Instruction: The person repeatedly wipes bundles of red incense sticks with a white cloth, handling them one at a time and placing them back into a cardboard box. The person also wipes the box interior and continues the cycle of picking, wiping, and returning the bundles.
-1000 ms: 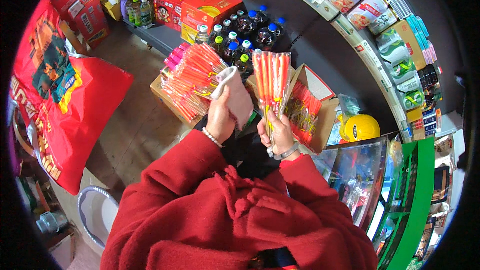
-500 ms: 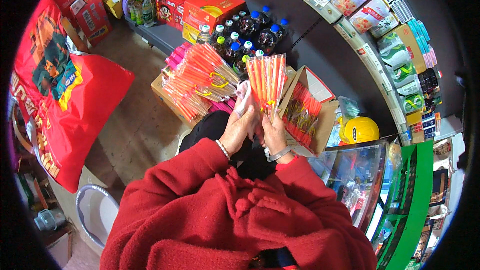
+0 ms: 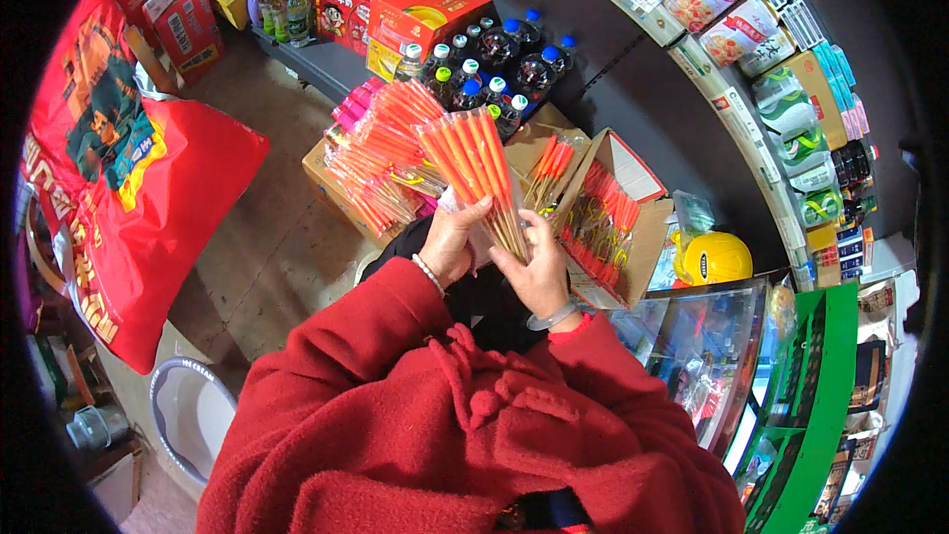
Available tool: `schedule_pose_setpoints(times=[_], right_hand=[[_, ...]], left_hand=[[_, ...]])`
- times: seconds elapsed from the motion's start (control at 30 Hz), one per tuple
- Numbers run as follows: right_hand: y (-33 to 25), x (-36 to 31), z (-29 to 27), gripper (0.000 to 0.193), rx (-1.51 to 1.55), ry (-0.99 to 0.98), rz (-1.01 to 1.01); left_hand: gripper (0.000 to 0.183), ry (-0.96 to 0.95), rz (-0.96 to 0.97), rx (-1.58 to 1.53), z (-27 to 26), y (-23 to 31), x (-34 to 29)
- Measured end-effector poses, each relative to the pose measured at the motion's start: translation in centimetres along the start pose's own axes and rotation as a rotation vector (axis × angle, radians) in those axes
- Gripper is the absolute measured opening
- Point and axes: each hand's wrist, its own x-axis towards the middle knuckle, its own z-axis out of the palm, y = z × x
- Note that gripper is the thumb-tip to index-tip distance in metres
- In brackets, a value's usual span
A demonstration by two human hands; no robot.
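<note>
A clear-wrapped pack of orange-red candles point(image 3: 470, 158) on thin pale stems is held in front of me, its tops leaning up and left. My left hand point(image 3: 450, 242) is closed on its left side, with a bit of whitish cloth point(image 3: 451, 202) showing behind the fingers. Around the stems at the lower right, my right hand point(image 3: 537, 267) is closed too. More wrapped candle packs point(image 3: 381, 163) lie in a pile just left of and beyond the held one. On the right, an open cardboard box point(image 3: 633, 166) holds several similar packs with yellow ties point(image 3: 603, 213).
Dark drink bottles point(image 3: 541, 69) and red cartons point(image 3: 425, 12) stand behind the packs. A yellow hard hat point(image 3: 717, 257) and a glass display case point(image 3: 682, 336) are on the right. A big red bag point(image 3: 183, 198) and a grey tub point(image 3: 188, 415) stand left.
The held pack has moved left and tilted from upright toward the left. Its yellow tie no longer shows. A few candles in the box behind it have come into view.
</note>
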Motion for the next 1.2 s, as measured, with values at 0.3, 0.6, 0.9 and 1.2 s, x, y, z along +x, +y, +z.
schedule_pose_setpoints(times=[0.3,0.6,0.9,1.2], right_hand=[[0.6,-1.3,-2.2,0.036,0.868,-0.405,0.692],[0.9,-1.5,-1.3,0.034,0.736,-0.144,0.528],[1.5,-2.1,-0.3,0.025,0.525,-0.004,0.441],[0.8,-2.6,0.2,0.032,0.444,0.005,0.293]], left_hand=[[0.046,-0.051,-0.104,-0.013,-0.6,0.7,0.2],[0.045,0.141,-0.047,-0.060,-2.0,-0.3,0.3],[0.050,-0.013,0.746,0.940,-0.1,0.6,3.6],[0.052,-0.076,0.842,1.632,2.3,-0.2,1.3]])
